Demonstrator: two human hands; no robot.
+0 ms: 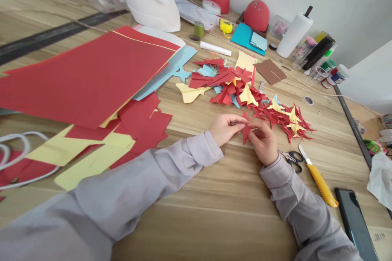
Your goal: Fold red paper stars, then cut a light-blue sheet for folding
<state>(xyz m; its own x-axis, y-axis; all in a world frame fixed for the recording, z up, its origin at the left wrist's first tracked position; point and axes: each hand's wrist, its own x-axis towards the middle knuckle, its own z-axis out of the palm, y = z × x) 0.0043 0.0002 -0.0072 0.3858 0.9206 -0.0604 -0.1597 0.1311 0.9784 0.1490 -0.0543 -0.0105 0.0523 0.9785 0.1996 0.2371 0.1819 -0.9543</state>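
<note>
A small folded red paper piece (245, 131) is pinched between my two hands, low over the wooden table. My left hand (226, 128) grips its left side with thumb and forefinger. On the other side, my right hand (263, 142) has its fingers curled at the paper's right edge. Just beyond them lies a pile of folded red paper pieces (225, 77), with a few yellow and blue ones. Several pointed red and yellow shapes (292, 120) are heaped to the right.
Large red sheets (88, 73) and cut yellow strips (94, 163) cover the left. Black scissors (294, 161), a yellow utility knife (321, 183) and a phone (357, 224) lie at the right. Bottles, a yellow tape measure (226, 26) and blue paper (245, 37) stand or lie behind.
</note>
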